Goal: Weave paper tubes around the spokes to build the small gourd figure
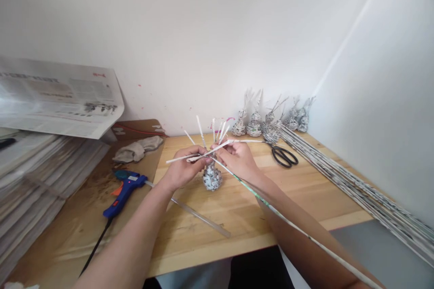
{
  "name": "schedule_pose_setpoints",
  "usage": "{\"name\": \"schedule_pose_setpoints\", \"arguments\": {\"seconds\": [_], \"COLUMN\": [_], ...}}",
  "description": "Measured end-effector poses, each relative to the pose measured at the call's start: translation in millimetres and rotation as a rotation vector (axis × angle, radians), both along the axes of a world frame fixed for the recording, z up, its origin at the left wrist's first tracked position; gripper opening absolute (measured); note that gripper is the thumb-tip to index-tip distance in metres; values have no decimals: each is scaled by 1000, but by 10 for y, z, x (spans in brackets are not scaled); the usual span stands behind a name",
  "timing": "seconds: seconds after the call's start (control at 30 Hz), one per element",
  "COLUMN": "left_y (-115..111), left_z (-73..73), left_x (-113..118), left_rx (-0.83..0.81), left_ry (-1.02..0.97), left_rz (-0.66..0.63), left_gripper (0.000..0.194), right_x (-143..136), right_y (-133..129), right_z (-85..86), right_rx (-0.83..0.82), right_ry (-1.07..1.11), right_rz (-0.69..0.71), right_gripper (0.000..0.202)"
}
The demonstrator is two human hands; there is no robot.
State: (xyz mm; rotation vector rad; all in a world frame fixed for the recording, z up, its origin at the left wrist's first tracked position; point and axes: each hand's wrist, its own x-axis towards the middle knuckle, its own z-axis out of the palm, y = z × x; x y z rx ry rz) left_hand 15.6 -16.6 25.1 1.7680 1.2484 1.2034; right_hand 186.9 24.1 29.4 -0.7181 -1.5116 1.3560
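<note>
A small gourd shape woven from rolled newspaper strips (212, 178) stands on the wooden table between my hands, its paper spokes fanning upward. My left hand (186, 165) is closed round the neck and spokes on its left side. From the right, my right hand (235, 157) pinches a paper strip close against the top of the weave. A long rolled paper strip (271, 207) runs from the neck across my right forearm toward the lower right corner. My fingers partly hide the neck.
Several finished-looking woven gourds (254, 125) line the wall. Black-handled scissors (285, 156) lie beside a bundle of paper rods (339, 180). To the left are a blue glue gun (124, 193) with a clear glue stick (203, 219), a crumpled glove (137, 149) and stacked newspapers (37, 189).
</note>
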Motion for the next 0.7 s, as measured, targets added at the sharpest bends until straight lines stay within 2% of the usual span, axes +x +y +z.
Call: {"name": "schedule_pose_setpoints", "arguments": {"seconds": [0.27,0.47,0.53,0.63,0.7], "left_y": [40,50,35,5,-7], "left_z": [-98,-83,-53,-11,-5], "left_x": [-38,-37,-20,11,23], "left_rx": [67,132,131,145,160], "left_ry": [-153,-197,-198,-177,-160], "left_rz": [67,123,124,138,163], "left_gripper": [25,25,26,26,24], "right_x": [19,20,0,-38,-52], "right_y": [-26,-12,-45,-72,-53], "right_z": [73,36,40,30,4], "right_rx": [-44,-70,-35,-9,-20], "right_ry": [0,74,106,124,151], "right_rz": [122,241,197,32,-10], "right_gripper": [25,29,31,28,29]}}
